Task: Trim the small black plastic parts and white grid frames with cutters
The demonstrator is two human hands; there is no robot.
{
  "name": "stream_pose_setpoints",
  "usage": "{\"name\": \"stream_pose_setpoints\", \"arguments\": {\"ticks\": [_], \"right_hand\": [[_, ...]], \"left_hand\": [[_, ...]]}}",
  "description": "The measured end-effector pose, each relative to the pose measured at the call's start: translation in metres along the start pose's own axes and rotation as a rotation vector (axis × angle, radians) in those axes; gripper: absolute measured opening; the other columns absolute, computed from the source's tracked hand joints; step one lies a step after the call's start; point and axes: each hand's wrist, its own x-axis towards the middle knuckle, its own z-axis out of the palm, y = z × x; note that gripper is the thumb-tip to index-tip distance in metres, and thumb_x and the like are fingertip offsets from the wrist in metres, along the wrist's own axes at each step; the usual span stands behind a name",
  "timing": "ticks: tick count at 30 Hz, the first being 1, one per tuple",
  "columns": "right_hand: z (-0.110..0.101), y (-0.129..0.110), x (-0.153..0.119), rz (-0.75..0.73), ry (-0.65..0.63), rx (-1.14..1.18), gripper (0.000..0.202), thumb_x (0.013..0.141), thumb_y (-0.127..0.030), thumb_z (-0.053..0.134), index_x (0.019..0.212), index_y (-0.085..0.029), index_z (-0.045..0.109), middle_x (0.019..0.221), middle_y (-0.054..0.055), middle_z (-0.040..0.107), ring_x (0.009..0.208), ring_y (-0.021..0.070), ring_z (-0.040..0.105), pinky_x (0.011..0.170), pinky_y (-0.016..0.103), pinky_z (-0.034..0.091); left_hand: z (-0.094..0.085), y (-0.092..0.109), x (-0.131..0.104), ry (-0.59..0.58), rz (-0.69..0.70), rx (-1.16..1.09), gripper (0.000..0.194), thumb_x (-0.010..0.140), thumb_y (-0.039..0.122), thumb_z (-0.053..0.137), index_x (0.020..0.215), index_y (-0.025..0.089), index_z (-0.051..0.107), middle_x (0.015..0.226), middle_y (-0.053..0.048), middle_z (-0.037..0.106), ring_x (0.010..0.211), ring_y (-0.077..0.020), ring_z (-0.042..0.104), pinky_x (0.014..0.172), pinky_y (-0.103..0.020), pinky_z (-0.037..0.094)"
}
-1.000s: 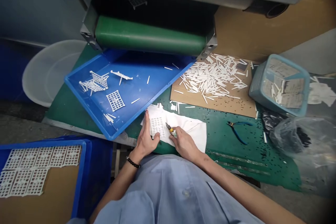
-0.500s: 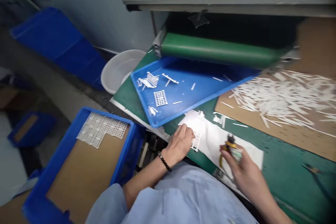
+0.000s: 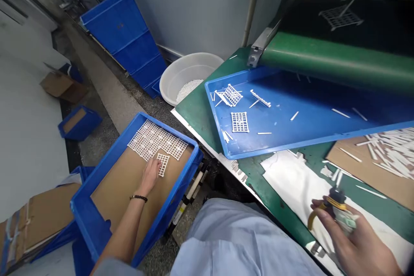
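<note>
My left hand (image 3: 151, 176) reaches into the blue crate (image 3: 79, 200) on the left, its fingers closed on a white plastic grid (image 3: 163, 164). That piece is just over the cardboard lining, beside a block of matching white grids (image 3: 152, 138) laid edge to edge at the crate's far end. Over the workbench, my right hand (image 3: 351, 228) grips yellow-handled nippers (image 3: 336, 205), dark jaws pointing up and away. Beneath them a white cloth (image 3: 297, 189) lies on the green bench top.
A blue tray (image 3: 278, 138) holds several grids and loose white sticks. Behind it runs a green conveyor roller (image 3: 323, 58) with a grid on the belt. White sticks (image 3: 388, 151) pile on cardboard at right. A white tub (image 3: 190, 71) and stacked blue crates (image 3: 126, 39) stand beyond.
My left hand has moved from the cloth on the bench, left into the crate, carrying the grid. My right hand still holds the nippers. The view has turned left.
</note>
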Motion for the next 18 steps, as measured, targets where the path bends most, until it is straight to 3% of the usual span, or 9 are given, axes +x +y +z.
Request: {"name": "stream_pose_setpoints", "arguments": {"ticks": [3,6,9,11,14,16,18], "right_hand": [[0.001,-0.025,0.001,0.147,-0.072,0.023,0.045,0.069,-0.067,0.046,0.095,-0.031,0.053,0.099,0.013,0.071,0.086,0.0372,0.067,0.069,0.047,0.049],[0.002,-0.036,-0.005,0.221,-0.09,0.014,0.051,0.064,-0.071,0.045,0.094,-0.031,0.053,0.095,0.011,0.072,0.082,0.0366,0.067,0.068,0.047,0.05],[0.002,-0.035,-0.014,0.242,-0.098,0.032,0.054,0.064,-0.072,0.043,0.096,-0.03,0.054,0.098,0.01,0.072,0.087,0.0352,0.067,0.071,0.046,0.051],[0.001,-0.031,-0.02,0.247,-0.096,0.058,0.055,0.064,-0.071,0.044,0.097,-0.028,0.054,0.098,0.01,0.073,0.087,0.0336,0.068,0.072,0.044,0.051],[0.0,-0.026,-0.026,0.251,-0.084,0.108,0.054,0.067,-0.068,0.045,0.099,-0.026,0.054,0.096,0.01,0.073,0.086,0.0311,0.069,0.072,0.04,0.052],[0.0,-0.026,-0.026,0.23,-0.064,0.145,0.053,0.07,-0.066,0.044,0.101,-0.025,0.054,0.098,0.009,0.073,0.089,0.0295,0.069,0.074,0.037,0.052],[0.0,-0.027,-0.024,0.193,-0.042,0.175,0.051,0.073,-0.064,0.044,0.104,-0.025,0.053,0.1,0.009,0.073,0.091,0.0278,0.069,0.075,0.035,0.052]], "left_hand": [[0.016,-0.009,0.006,0.027,0.009,0.045,0.031,0.097,0.032,0.029,0.094,0.018,0.057,0.089,-0.006,0.053,0.084,-0.0197,0.053,0.079,-0.034,0.047],[0.02,-0.014,0.009,0.057,0.008,0.072,0.033,0.097,0.032,0.028,0.097,0.017,0.058,0.092,-0.007,0.054,0.084,-0.0202,0.053,0.079,-0.035,0.047],[0.013,-0.019,0.009,0.104,0.021,0.073,0.031,0.097,0.031,0.031,0.1,0.018,0.059,0.094,-0.008,0.056,0.087,-0.0216,0.055,0.08,-0.037,0.048],[0.002,-0.012,0.017,0.186,0.032,0.059,0.028,0.096,0.029,0.035,0.103,0.019,0.06,0.095,-0.009,0.057,0.088,-0.0223,0.056,0.082,-0.038,0.049],[-0.026,0.036,0.054,0.386,0.082,-0.041,0.025,0.093,0.026,0.042,0.108,0.016,0.06,0.098,-0.011,0.058,0.094,-0.023,0.058,0.085,-0.039,0.049],[-0.043,0.095,0.093,0.454,0.176,-0.167,0.026,0.091,0.024,0.048,0.114,0.015,0.057,0.104,-0.012,0.059,0.099,-0.0222,0.058,0.087,-0.037,0.05],[-0.052,0.166,0.134,0.356,0.341,-0.279,0.028,0.09,0.025,0.052,0.116,0.017,0.056,0.108,-0.011,0.06,0.097,-0.0193,0.06,0.087,-0.033,0.05]]}}
